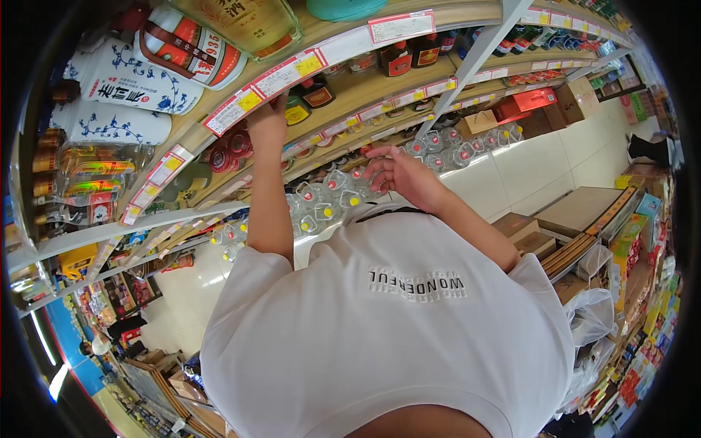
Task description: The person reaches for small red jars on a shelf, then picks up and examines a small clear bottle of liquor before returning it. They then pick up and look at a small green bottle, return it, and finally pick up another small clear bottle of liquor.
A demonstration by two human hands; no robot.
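My left hand point(269, 123) reaches in at the shelf, its fingers mostly hidden behind the price-label strip point(266, 89). Just right of it stand a bottle with a green and yellow label point(296, 111) and a dark bottle point(318, 93). Red-capped bottles point(232, 150) are close to its wrist on the left. Above the floor bottles, my right hand point(404, 175) hovers with loosely bent, parted fingers and nothing in them. Behind and below it are large clear jugs point(336, 180) with red or yellow caps.
White and blue containers point(139, 84) and a large glass bottle point(244, 25) fill the upper shelf. A metal upright point(475, 62) divides the shelving. Cartons point(577, 212) and a plastic bag point(590, 314) lie at the right. Red boxes point(524, 104) stand beyond the jugs.
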